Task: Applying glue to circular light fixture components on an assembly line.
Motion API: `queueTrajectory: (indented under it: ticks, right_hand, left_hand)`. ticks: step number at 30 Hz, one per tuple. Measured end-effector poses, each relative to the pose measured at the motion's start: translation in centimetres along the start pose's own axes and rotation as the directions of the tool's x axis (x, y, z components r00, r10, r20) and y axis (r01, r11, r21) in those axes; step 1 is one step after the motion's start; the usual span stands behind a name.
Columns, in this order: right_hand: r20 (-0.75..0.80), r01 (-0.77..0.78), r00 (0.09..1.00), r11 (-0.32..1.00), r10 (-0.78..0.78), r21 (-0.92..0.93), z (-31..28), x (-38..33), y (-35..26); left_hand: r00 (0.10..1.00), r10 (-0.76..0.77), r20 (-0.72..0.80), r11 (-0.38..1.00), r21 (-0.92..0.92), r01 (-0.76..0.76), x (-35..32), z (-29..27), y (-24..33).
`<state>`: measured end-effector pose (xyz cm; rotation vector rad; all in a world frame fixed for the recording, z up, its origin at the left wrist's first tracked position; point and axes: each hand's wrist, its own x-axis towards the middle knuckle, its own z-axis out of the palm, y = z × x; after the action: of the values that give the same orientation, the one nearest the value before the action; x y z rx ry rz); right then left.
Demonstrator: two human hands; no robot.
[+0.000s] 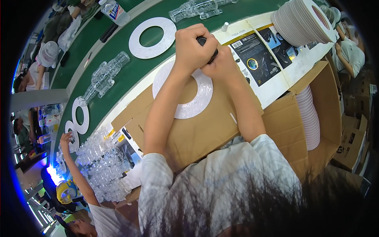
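Note:
A dark rounded handle [202, 41] shows between my two closed hands; the rest of that tool is hidden by my fingers. My left hand [191, 46] is wrapped around its upper part. Pressed up against the left one, my right hand [222, 65] is closed around the lower part of the same handle. Below my hands and forearms lies a flat white ring [202, 96], partly covered by them. It rests on a brown cardboard sheet [211, 124] in front of me. Another white ring [136, 40] lies beyond my left hand, on the green surface.
Clear plastic assemblies [106, 77] and more white rings lie along the green conveyor [118, 37]. A large roll of stacked white rings [296, 23] stands far right, above an open carton [325, 122]. At left, a co-worker's arm [81, 177] reaches over several clear parts [106, 166].

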<state>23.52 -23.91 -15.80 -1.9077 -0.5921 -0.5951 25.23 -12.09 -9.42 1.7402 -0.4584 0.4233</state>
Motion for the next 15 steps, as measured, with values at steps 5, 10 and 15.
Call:
queueTrajectory:
  ticks: [5, 10, 15]
  right_hand:
    - [0.066, -0.023, 0.997, 0.995, 0.029, -0.092, -0.9, -0.2, 0.1]
    - [0.130, -0.032, 0.990, 0.990, 0.050, -0.137, -1.0, -0.3, 0.3]
    - [0.132, -0.028, 0.990, 0.992, 0.045, -0.124, -0.9, -0.4, 0.6]
  left_hand:
    - [1.000, 0.000, -0.017, 1.000, -0.019, 0.000, 0.0, 0.4, -0.4]
    - [1.000, 0.018, -0.011, 1.000, 0.009, -0.018, 0.1, 0.4, -0.7]
    - [0.999, -0.003, -0.034, 1.000, 0.004, 0.003, 0.1, 0.5, -1.1]
